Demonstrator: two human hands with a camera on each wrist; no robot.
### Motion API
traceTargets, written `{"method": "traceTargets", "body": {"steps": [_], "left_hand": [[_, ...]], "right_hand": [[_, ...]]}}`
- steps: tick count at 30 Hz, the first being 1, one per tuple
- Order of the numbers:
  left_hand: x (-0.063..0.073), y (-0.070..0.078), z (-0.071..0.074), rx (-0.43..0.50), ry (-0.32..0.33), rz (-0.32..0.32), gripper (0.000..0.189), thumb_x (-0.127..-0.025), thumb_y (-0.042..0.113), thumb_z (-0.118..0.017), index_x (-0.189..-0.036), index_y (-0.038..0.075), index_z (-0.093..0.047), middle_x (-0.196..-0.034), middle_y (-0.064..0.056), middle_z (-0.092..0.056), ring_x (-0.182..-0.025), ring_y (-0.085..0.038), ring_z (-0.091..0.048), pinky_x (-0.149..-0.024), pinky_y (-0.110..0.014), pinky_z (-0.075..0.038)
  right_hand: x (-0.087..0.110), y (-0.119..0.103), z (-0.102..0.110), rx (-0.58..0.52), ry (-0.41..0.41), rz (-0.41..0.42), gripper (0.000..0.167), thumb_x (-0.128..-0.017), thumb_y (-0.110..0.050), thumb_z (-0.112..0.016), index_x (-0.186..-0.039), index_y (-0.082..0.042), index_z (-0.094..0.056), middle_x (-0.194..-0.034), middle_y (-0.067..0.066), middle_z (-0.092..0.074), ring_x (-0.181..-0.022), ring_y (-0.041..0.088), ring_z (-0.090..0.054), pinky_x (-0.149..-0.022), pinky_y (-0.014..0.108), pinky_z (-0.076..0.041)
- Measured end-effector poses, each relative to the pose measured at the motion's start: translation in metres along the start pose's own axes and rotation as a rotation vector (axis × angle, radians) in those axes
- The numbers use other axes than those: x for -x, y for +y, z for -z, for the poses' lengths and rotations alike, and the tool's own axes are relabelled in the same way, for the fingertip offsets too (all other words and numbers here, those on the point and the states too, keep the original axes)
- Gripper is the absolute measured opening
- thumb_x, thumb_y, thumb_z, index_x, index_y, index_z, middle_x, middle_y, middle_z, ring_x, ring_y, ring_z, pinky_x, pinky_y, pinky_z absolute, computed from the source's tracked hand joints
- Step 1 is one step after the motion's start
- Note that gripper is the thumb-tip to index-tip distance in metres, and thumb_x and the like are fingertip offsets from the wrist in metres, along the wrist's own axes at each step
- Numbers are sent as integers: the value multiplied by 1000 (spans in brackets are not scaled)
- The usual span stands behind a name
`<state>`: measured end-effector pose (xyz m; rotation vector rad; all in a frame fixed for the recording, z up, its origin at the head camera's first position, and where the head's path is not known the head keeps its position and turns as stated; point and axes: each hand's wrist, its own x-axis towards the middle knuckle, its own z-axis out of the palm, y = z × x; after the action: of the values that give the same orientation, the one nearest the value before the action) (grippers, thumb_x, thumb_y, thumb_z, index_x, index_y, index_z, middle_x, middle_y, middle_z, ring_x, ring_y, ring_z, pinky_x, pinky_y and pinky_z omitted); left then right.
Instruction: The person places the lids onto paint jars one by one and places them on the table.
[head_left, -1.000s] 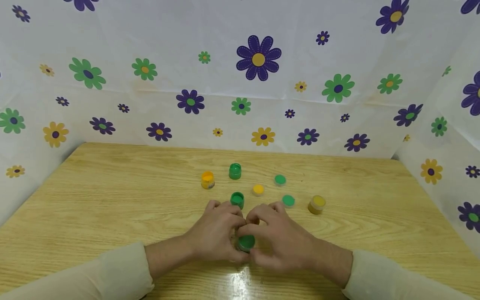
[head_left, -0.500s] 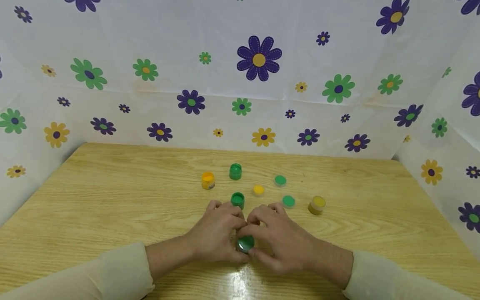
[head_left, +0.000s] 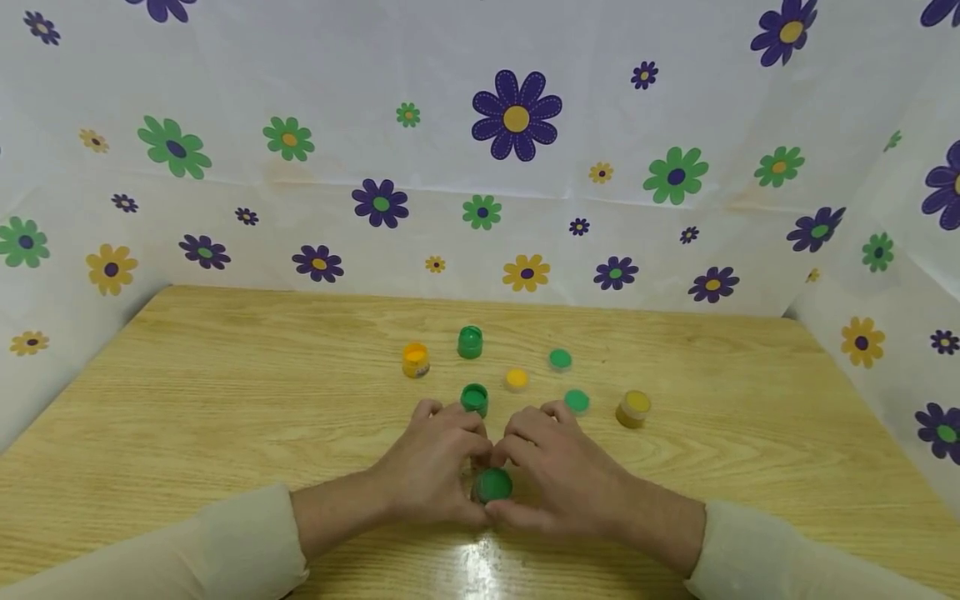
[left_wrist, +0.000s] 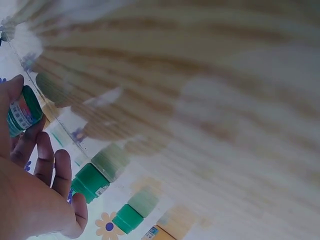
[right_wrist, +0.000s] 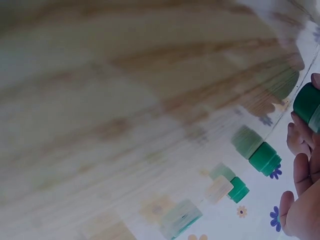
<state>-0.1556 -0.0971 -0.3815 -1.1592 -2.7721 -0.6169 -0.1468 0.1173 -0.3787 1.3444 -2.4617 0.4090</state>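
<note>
A small green paint jar (head_left: 495,485) is between both hands, near the front of the table in the head view. My left hand (head_left: 435,471) grips its left side, with thumb and fingers around the labelled body in the left wrist view. From the right, my right hand (head_left: 566,475) pinches the upper part of the jar, thumb at the near side and fingertips at the far side. The green top faces up between the hands; I cannot tell whether a lid sits on it. Just beyond the left fingers stands an uncovered green paint jar (head_left: 474,398).
Farther back stand another uncovered green jar (head_left: 470,342) and an uncovered yellow jar (head_left: 416,360). A yellow lid (head_left: 517,380) and two green lids (head_left: 560,359) (head_left: 577,402) lie right of them. An ochre jar (head_left: 633,408) stands farther right. Flowered cloth (head_left: 420,167) surrounds the wooden table.
The right fingers have drawn back from across the jar's top to its edge, leaving more of the green top in view. The left hand and the other jars and lids keep their places.
</note>
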Motion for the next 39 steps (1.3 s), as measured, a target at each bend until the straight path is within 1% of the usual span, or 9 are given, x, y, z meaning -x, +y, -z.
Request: {"method": "traceTargets", "body": {"steps": [4, 7, 10, 13, 17, 21, 27, 34, 39], "left_hand": [[0, 1, -1, 9, 17, -11, 31, -64, 53, -86, -77, 27, -74, -81, 19, -55, -83, -2, -47, -84, -35, -30], [-2, 1, 0, 68, 3, 10, 30, -64, 47, -88, -78, 25, -73, -81, 20, -55, -82, -2, -47, -85, -36, -29], [-3, -1, 2, 137, -24, 33, 32, -65, 43, -90, -84, 24, -74, -84, 21, -55, -85, -2, -49, -87, -37, -29], [-4, -3, 3, 178, -53, 14, 33, -65, 39, -92, -88, 23, -74, -87, 20, -58, -87, -1, -50, -86, -37, -29], [-4, -2, 4, 196, -105, -23, 33, -68, 38, -90, -93, 23, -75, -90, 20, -59, -88, -1, -50, -86, -36, -29], [-4, -1, 3, 193, -120, -16, 30, -68, 39, -90, -90, 25, -75, -91, 21, -58, -89, 0, -49, -87, -35, -30], [-4, 1, 3, 169, -82, -15, 30, -65, 44, -90, -85, 26, -75, -87, 22, -58, -85, -1, -50, -83, -34, -28], [-4, 2, 5, 130, 4, -3, 31, -67, 44, -91, -86, 23, -76, -86, 19, -59, -86, 1, -50, -86, -39, -29], [-3, 3, 4, 96, 43, -13, 30, -67, 41, -90, -85, 21, -77, -87, 18, -59, -86, 0, -52, -87, -38, -30]], "right_hand": [[0, 1, -1, -5, 32, -8, 32, -85, -49, -73, -93, -19, -64, -88, -11, -50, -85, 4, -46, -86, 32, -34], [0, 3, -2, -14, 67, 8, 32, -84, -47, -75, -96, -19, -66, -89, -11, -53, -85, 4, -48, -85, 31, -34], [1, 4, -2, -26, 78, 53, 33, -84, -42, -75, -105, -18, -69, -95, -10, -56, -90, 4, -50, -86, 32, -34], [1, 5, -1, -46, 67, 128, 35, -84, -36, -74, -113, -17, -69, -102, -9, -57, -97, 6, -51, -88, 34, -35], [2, 5, -1, -47, 66, 205, 32, -85, -34, -74, -112, -17, -69, -105, -8, -57, -98, 7, -52, -90, 36, -35], [1, 4, -1, -33, 84, 213, 30, -86, -38, -75, -106, -16, -71, -100, -9, -58, -93, 6, -53, -89, 35, -34], [1, 4, 0, -50, 110, 155, 30, -83, -45, -77, -93, -18, -69, -86, -10, -53, -82, 4, -47, -86, 32, -31], [1, 2, 0, -84, 121, -15, 35, -78, -49, -81, -92, -19, -67, -80, -9, -50, -77, 1, -42, -83, 31, -29], [1, 0, -1, -90, 111, -99, 36, -77, -49, -82, -89, -20, -65, -78, -9, -51, -74, -1, -43, -84, 32, -31]]}}
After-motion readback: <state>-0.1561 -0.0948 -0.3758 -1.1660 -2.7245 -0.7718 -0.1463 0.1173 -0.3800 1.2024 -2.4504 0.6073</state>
